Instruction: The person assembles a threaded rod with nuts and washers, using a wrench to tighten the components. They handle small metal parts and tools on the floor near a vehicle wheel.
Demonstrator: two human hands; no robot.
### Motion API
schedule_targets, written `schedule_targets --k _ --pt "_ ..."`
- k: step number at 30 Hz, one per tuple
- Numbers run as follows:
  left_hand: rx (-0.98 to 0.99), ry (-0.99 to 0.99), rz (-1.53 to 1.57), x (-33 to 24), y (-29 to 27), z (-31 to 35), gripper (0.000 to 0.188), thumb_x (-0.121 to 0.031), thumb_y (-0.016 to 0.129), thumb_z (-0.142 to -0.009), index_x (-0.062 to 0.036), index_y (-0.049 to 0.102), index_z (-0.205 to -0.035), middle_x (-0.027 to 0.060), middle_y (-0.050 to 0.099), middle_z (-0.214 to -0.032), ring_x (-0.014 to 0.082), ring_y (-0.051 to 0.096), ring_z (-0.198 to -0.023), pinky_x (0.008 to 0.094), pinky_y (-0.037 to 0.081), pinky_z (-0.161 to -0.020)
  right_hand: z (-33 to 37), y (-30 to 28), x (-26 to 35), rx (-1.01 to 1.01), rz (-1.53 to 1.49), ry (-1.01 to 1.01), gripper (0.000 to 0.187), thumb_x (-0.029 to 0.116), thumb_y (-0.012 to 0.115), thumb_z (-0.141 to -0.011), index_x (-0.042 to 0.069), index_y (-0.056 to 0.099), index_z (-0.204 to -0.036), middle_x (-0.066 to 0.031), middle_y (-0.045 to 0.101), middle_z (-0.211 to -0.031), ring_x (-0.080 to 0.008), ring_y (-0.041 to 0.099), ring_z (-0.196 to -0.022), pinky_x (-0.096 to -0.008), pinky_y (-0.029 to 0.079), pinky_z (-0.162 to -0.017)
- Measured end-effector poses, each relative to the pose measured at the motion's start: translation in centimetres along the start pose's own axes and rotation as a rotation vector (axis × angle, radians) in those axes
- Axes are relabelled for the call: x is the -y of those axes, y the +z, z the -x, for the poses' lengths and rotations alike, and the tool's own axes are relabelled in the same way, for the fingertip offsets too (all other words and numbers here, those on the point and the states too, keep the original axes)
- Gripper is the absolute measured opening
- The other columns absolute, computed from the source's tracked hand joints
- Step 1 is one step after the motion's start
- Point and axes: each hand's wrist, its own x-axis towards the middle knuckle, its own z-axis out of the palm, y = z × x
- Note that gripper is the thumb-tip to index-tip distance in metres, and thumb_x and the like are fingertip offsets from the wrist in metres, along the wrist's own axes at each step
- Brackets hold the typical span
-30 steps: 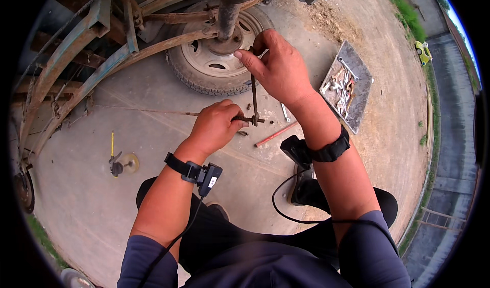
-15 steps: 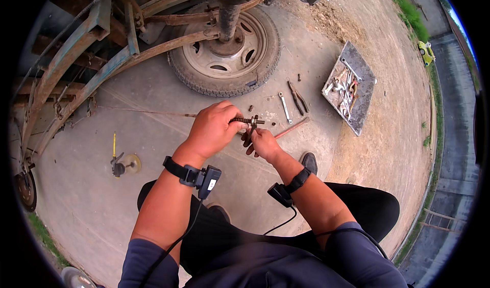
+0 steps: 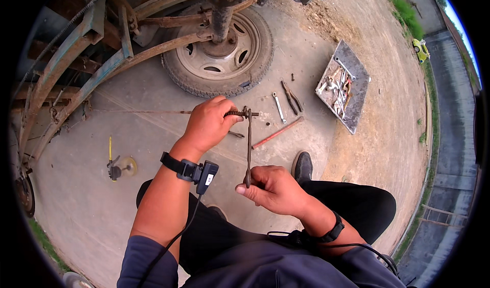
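Ground: bare concrete yard point(image 3: 92, 206), dusty, running into a dirt strip point(image 3: 388, 58) on the right with a paved lane beyond it.
Overhead: rusty vehicle frame point(image 3: 76, 78) with an axle above a wheel lying flat point(image 3: 217, 53).
Left hand: the left hand point(image 3: 206, 124) is raised in front of the wheel, fingers curled tight around one end of a threaded bolt point(image 3: 237, 114); a black strap with a small device sits on that wrist.
Right hand: the right hand point(image 3: 273, 188) is lower and nearer the body, fingers pinched together on the bottom end of a wrench point(image 3: 249, 145).
Wrench: thin, dark and rusty, standing almost upright between the two hands, its top end sitting on the bolt just right of the left hand's fingers.
Bolt: held level, its free end poking out to the right past the wrench.
On the ground: a small spanner point(image 3: 278, 106) and pliers point(image 3: 291, 98) lie side by side just right of the wheel; a reddish rod point(image 3: 278, 133) lies slantwise below them.
Tray: a flat metal tray point(image 3: 357, 114) of mixed tools sits farther right, at the edge of the dirt.
Left side: a small grinder with a yellow handle point(image 3: 115, 165) rests on the concrete, well apart from the hands.
Person: crouched, dark trousers, one black shoe point(image 3: 303, 165) showing near the right hand.
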Motion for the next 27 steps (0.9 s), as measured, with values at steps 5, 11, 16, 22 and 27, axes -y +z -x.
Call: schedule_targets --k 5,11,16,22,27 --pt "0.001 0.025 0.011 0.1 0.3 0.0 0.015 -0.015 0.074 -0.079 -0.0037 0.066 -0.086 0.0115 0.063 -0.084 0.032 0.063 -0.079 0.0403 0.05 -0.069 -2.4 -2.2 4.7 -0.343 0.659 -0.497 0.039 0.04 0.079 -0.08 0.009 0.056 -0.071 -0.0051 0.055 -0.067 -0.0245 0.057 -0.055 -0.035 0.044 -0.048" --pt "-0.002 0.018 -0.004 0.2 0.4 0.8 0.017 -0.017 0.076 -0.079 -0.0045 0.066 -0.085 0.0105 0.062 -0.084 0.0325 0.062 -0.08 0.0417 0.049 -0.07 -11.5 -6.5 6.2 -0.665 0.724 -0.565 0.033 0.035 0.078 -0.082 0.008 0.06 -0.082 -0.0066 0.059 -0.074 -0.0248 0.061 -0.063 -0.0353 0.048 -0.055" --pt "0.056 0.028 -0.02 -0.4 -0.3 1.3 0.015 -0.014 0.076 -0.079 -0.0045 0.066 -0.086 0.01 0.061 -0.083 0.0314 0.061 -0.078 0.0396 0.048 -0.069 -18.0 -11.3 0.7 -0.724 0.691 -0.292 0.027 0.033 0.069 -0.09 0.006 0.068 -0.096 -0.0147 0.065 -0.092 -0.0322 0.066 -0.082 -0.042 0.051 -0.073" --pt "0.056 0.036 -0.007 -0.8 -0.7 1.4 0.016 -0.014 0.076 -0.078 -0.0043 0.066 -0.087 0.0102 0.061 -0.082 0.0312 0.061 -0.077 0.0392 0.048 -0.067 -17.4 -7.0 -11.6 -0.395 0.106 0.329 0.041 0.041 0.056 -0.099 0.002 0.071 -0.1 -0.014 0.07 -0.08 -0.0251 0.068 -0.069 -0.0371 0.053 -0.069" --pt "0.025 0.033 0.005 -0.2 -0.4 1.0 0.015 -0.014 0.074 -0.079 -0.0033 0.066 -0.087 0.0106 0.062 -0.082 0.0315 0.061 -0.076 0.0393 0.049 -0.067 -9.8 2.2 -14.1 -0.06 -0.517 0.488 0.03 0.018 0.039 -0.094 0.001 0.061 -0.107 -0.01 0.065 -0.1 -0.0204 0.069 -0.076 -0.032 0.052 -0.057"
